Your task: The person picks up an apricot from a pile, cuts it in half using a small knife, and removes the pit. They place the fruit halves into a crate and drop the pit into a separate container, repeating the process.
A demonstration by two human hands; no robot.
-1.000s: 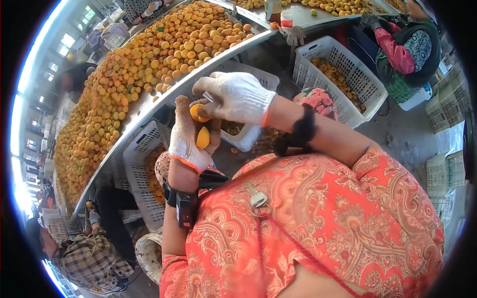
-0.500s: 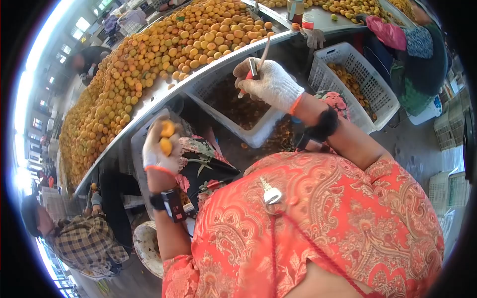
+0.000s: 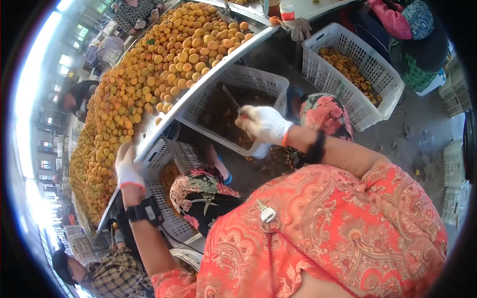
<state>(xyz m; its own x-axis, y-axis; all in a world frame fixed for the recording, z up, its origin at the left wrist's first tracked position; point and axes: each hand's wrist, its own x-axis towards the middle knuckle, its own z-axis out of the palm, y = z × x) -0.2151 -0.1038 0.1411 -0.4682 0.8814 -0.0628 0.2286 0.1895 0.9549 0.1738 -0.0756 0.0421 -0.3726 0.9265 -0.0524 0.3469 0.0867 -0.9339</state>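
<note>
My left hand, in a white glove, reaches over the table edge to the pile of apricots. Its fingers are stretched toward the nearest fruit, and their tips are partly hard to make out against it. My right hand, gloved too, is closed around a knife, whose thin blade points up and to the left. Below that hand stands a white crate with dark scraps in its bottom. Another crate, holding some orange fruit pieces, stands between my left forearm and my knee.
A metal table carries the pile along its raised edge. To the right, a white crate contains cut apricots. A spare glove hangs by a red-and-white jar. Co-workers sit at the lower left and upper right.
My left hand has moved left and up to the pile, and the two apricot halves no longer show in it. My right hand has dropped lower over the crate, still with the knife.
</note>
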